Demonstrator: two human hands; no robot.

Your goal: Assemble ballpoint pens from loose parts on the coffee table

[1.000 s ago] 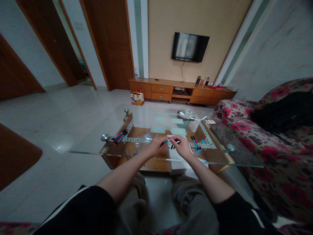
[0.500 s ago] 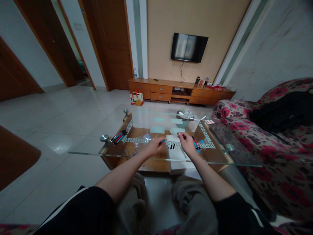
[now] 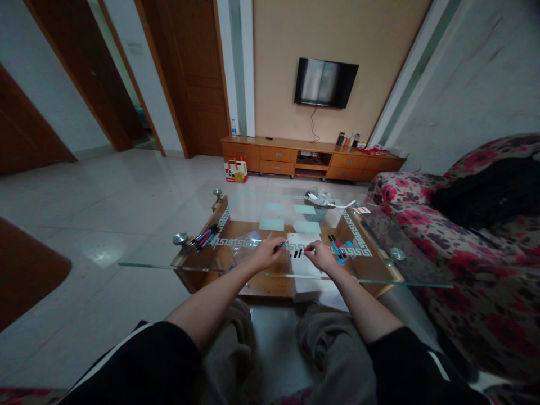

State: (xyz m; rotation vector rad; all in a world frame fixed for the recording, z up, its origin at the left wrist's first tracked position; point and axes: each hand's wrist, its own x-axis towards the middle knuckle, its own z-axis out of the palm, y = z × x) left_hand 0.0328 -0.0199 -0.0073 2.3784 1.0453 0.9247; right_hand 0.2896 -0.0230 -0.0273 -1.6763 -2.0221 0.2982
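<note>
The left hand (image 3: 265, 254) pinches a slim blue pen (image 3: 280, 246) over the glass-topped wooden desk (image 3: 371, 269); at its three o'clock the right hand (image 3: 321, 256), fingers curled narrow, touches white paper (image 3: 300, 260)

Small black pieces (image 3: 297, 253) too small to identify

1. The table top (image 3: 379, 275) is clear glass, glossy, on a varnished wood frame with polished metal knobs (image 3: 181, 239).
2. The pen (image 3: 280, 246) in the left hand (image 3: 265, 254) looks like smooth plastic; so do the pens (image 3: 205, 235) at nine o'clock.
3. The white sheet (image 3: 304, 264) under the right hand (image 3: 320, 256) looks like matt paper.
4. The floor (image 3: 105, 214) is glossy tile.
5. The sofa (image 3: 476, 270) at three o'clock is matt floral cloth.
</note>
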